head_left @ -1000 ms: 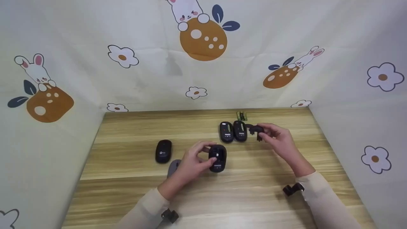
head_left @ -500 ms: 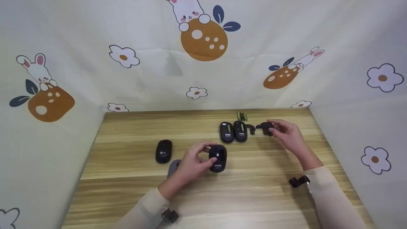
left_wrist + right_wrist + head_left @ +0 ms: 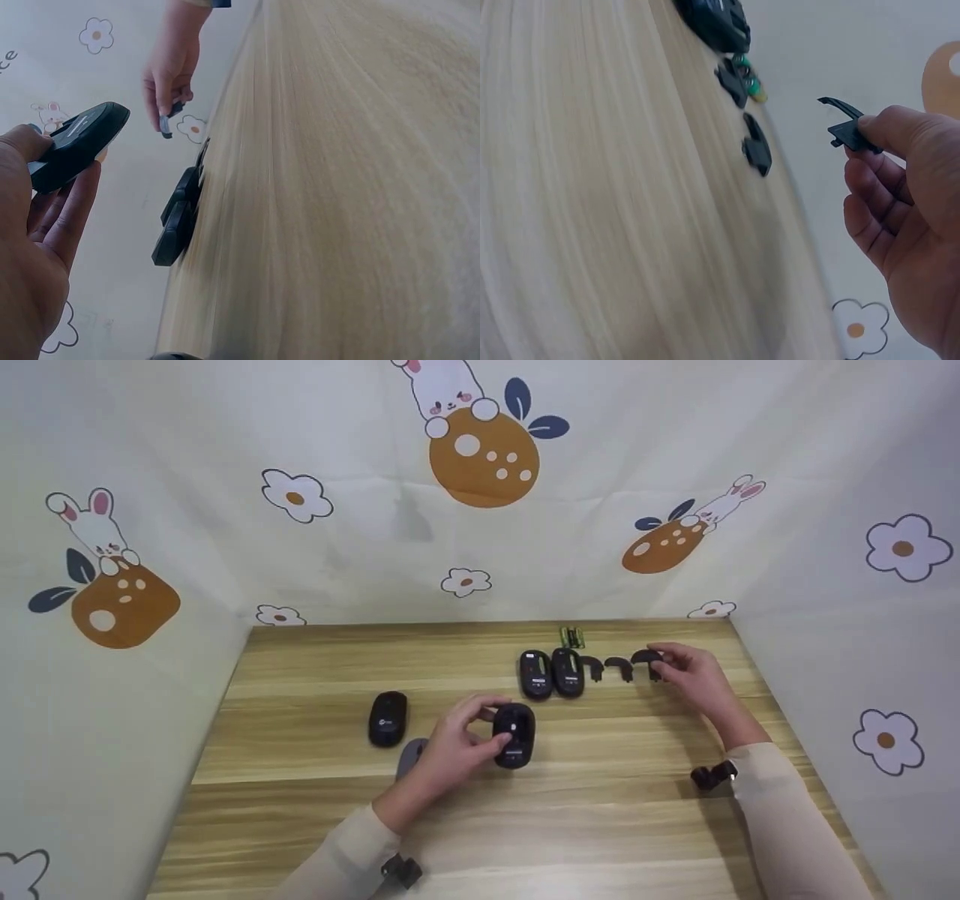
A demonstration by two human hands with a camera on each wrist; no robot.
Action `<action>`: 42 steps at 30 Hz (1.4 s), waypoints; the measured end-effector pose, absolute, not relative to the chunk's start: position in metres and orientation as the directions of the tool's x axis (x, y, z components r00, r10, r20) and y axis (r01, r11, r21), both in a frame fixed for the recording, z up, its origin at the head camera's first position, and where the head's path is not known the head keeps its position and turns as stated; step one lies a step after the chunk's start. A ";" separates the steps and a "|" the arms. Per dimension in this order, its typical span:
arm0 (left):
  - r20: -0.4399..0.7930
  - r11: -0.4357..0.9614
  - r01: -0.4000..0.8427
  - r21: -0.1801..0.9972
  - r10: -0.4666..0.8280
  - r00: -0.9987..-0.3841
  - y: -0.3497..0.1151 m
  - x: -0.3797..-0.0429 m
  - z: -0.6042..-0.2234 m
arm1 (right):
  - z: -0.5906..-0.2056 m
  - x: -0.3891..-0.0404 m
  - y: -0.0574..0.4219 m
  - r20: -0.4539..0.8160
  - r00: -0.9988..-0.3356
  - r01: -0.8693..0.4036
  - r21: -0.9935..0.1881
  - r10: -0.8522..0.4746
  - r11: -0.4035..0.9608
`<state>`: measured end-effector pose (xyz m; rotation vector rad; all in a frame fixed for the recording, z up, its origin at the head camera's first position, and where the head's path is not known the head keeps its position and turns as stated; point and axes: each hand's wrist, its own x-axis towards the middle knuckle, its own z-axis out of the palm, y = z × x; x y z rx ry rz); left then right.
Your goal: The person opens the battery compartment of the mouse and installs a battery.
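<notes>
Left hand gripped upturned mouse | right hand pinched battery cover, near far-right corner of tabletop | light pinch looked wisest!

Toward the desk's far edge I see two mice side by side, batteries just behind the right one, two covers in a row to its right, then a third cover in the right fingers. Before them, the left fingers hold another mouse mid-desk; to its left I have a partly hidden mouse and, behind that, a lone mouse nearer the left edge.
</notes>
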<state>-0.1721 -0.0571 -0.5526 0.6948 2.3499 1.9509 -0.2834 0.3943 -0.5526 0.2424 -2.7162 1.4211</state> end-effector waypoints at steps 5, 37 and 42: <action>0.287 0.111 0.343 0.933 0.344 -0.894 -0.057 -0.172 -0.553 | -0.564 -0.291 0.405 0.099 -0.991 -0.130 -0.809 -0.085 0.574; 0.305 0.120 0.363 0.924 0.339 -0.890 -0.057 -0.174 -0.554 | -0.586 -0.312 0.414 0.024 -0.989 -0.123 -0.675 -0.145 0.728; 0.304 0.124 0.362 0.924 0.337 -0.891 -0.057 -0.174 -0.554 | -0.586 -0.312 0.413 0.027 -0.989 -0.127 -0.669 -0.147 0.732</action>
